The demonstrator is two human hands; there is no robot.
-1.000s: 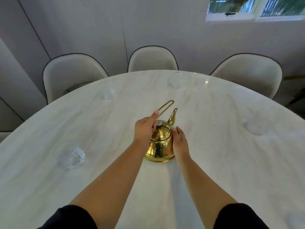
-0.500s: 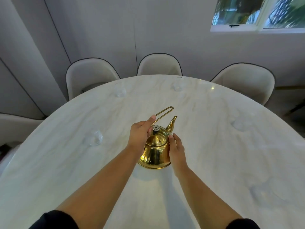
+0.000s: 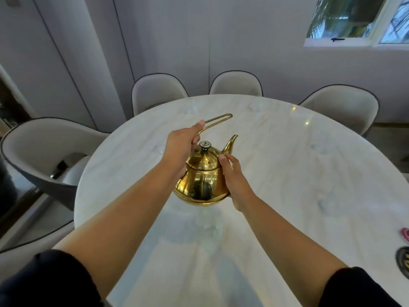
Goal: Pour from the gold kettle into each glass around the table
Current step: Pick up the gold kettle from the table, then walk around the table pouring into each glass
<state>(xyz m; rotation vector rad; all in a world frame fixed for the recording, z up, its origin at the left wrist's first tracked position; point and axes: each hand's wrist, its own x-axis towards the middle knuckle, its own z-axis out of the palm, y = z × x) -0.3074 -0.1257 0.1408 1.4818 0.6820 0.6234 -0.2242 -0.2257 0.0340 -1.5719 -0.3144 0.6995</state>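
Observation:
The gold kettle (image 3: pixel 202 180) hangs above the middle of the white marble table (image 3: pixel 276 165), upright, spout pointing away to the right. My left hand (image 3: pixel 180 149) grips its wire handle near the base, thumb along the loop. My right hand (image 3: pixel 235 180) lies flat against the kettle's right side, fingers near the lid rim. Clear glasses stand around the table: one at the far edge (image 3: pixel 253 107), one far left (image 3: pixel 191 109), one at the right (image 3: pixel 318 148), one nearer right (image 3: pixel 327 202), one just below the kettle (image 3: pixel 210 227). All are faint and blurred.
Pale shell chairs ring the table: one at the left (image 3: pixel 44 156), three along the far side (image 3: pixel 158 91). A pink object (image 3: pixel 405 234) and a dark round object (image 3: pixel 402 261) lie at the table's right edge. A window is at the upper right.
The kettle has risen off the table with both hands on it. The view has pulled back and up, and more of the table and the left chair now shows.

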